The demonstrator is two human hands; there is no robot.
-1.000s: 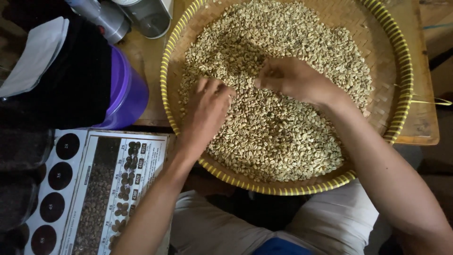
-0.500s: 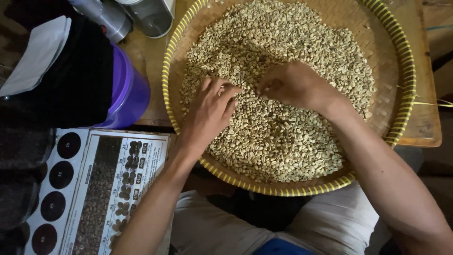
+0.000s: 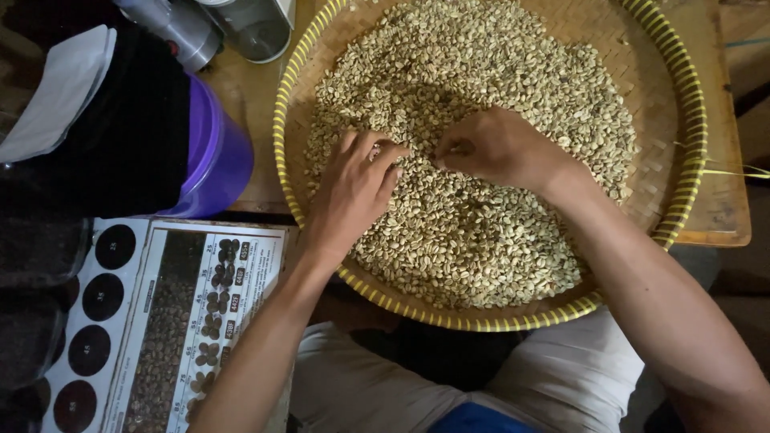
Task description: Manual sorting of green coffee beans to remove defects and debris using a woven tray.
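A round woven tray with a yellow-striped rim [image 3: 688, 152] rests partly on a wooden table and holds a wide heap of pale green coffee beans [image 3: 481, 232]. My left hand [image 3: 351, 192] lies palm down on the beans at the heap's left side, fingers curled, tips touching the beans. My right hand [image 3: 497, 148] sits just to its right, fingers pinched together among the beans near the heap's middle. Whether either hand holds a bean is hidden by the fingers.
A purple tub [image 3: 215, 156] draped with black cloth stands left of the tray. Two metal cups [image 3: 241, 28] sit at the back. A printed bean chart [image 3: 172, 321] lies at lower left. The wooden table edge [image 3: 718, 228] shows at right.
My left hand has slid slightly right, its fingers spreading toward the right hand. My right hand has dropped lower onto the beans and pinched tighter.
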